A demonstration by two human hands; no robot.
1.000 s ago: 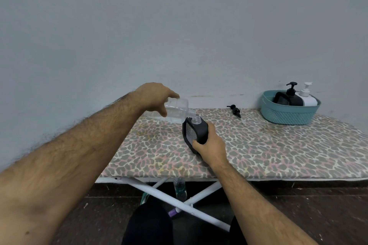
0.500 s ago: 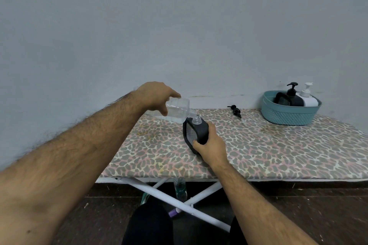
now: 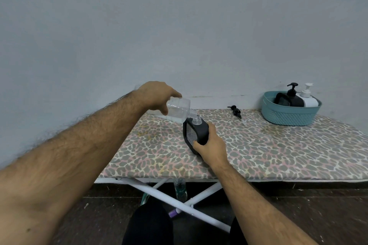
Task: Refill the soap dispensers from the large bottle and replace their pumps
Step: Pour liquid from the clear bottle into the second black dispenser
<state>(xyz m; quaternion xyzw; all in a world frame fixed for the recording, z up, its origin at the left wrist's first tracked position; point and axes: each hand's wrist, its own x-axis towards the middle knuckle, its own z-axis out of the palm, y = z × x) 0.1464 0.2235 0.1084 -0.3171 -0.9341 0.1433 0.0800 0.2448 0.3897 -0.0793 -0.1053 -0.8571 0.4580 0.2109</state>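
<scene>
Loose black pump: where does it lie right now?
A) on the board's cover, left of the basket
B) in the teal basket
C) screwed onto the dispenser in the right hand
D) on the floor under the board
A: the loose black pump lies on the leopard-print cover, left of the teal basket and apart from it.

A leopard-print counter (image 3: 278,155) spans the middle of the frame on white crossed legs (image 3: 179,203). A teal basket (image 3: 288,114) sits at its right, against the pale wall (image 3: 179,26). A small bottle (image 3: 180,190) stands underneath on the dark floor (image 3: 308,215).
</scene>
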